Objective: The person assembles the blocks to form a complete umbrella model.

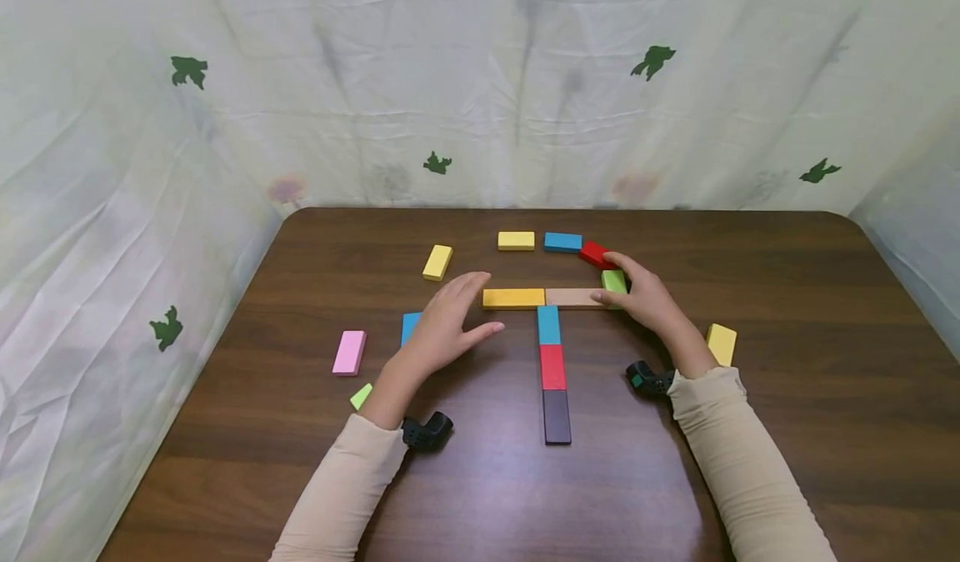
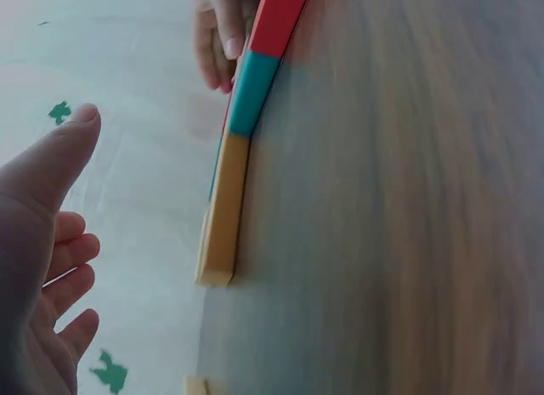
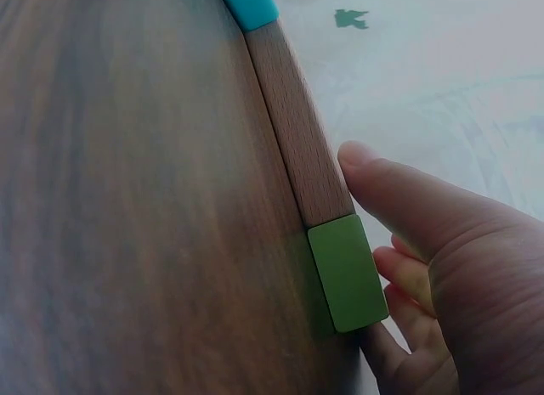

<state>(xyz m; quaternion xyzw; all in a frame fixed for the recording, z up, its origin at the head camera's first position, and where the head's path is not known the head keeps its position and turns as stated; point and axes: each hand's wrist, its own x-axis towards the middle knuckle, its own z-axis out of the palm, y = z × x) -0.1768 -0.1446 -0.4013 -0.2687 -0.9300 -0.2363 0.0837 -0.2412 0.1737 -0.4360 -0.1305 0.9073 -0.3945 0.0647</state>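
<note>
My left hand (image 1: 442,322) hovers over the table's left half, thumb apart from the fingers, holding nothing. A blue block (image 1: 409,326) is partly hidden behind it. My right hand (image 1: 647,297) is spread around a green block (image 1: 614,280) at the right end of a row, its thumb by the plain wooden block (image 1: 573,297). One fingertip lies close to a red block (image 1: 596,253); whether it touches is unclear. An orange-yellow block (image 1: 513,298) continues the row leftward. Below the row's middle run blue (image 1: 548,325), red (image 1: 552,368) and dark (image 1: 557,417) blocks, end to end.
Along the back lie a yellow block (image 1: 516,241) and a blue block (image 1: 562,243). Another yellow block (image 1: 437,263) sits at back left. A pink block (image 1: 348,353) and a light green block (image 1: 361,396) lie left; a yellow block (image 1: 722,344) lies beside the right forearm.
</note>
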